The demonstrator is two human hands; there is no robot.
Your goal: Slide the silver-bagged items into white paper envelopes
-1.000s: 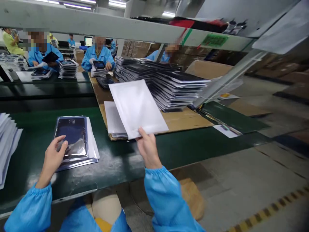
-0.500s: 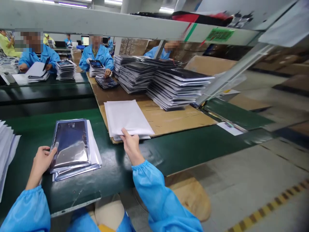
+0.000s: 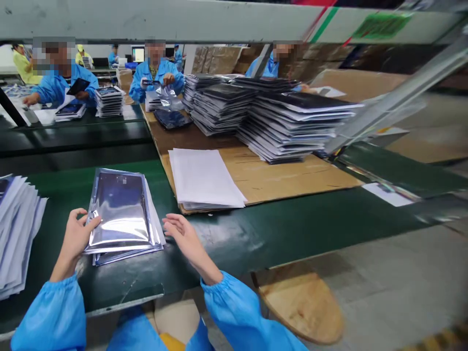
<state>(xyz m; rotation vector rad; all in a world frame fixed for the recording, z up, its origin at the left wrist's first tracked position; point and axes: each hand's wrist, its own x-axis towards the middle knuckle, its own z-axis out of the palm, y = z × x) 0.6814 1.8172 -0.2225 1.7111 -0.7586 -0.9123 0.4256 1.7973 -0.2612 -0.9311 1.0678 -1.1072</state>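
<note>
A dark flat panel in a shiny clear plastic sleeve (image 3: 122, 204) tops a short pile on the green bench, with white sheets and another sleeve showing beneath. My left hand (image 3: 78, 234) grips its left edge, thumb on top and fingers at the side. Just off the pile's right edge, my right hand (image 3: 185, 239) is open and holds nothing, its fingers pointing left. Beyond it lies a stack of white sheets (image 3: 204, 178) on a cardboard sheet.
A tall stack of white sheets (image 3: 18, 239) stands at far left. Large stacks of dark-topped packets (image 3: 292, 126) rise on the cardboard (image 3: 292, 175). A slanted metal post (image 3: 395, 92) is at right, a beam (image 3: 146, 22) overhead. Co-workers in blue sit across the bench.
My right hand has let go of the white stack's near edge and moved left and down towards the sleeved panel. My left hand stays at the panel's edge. The view has shifted.
</note>
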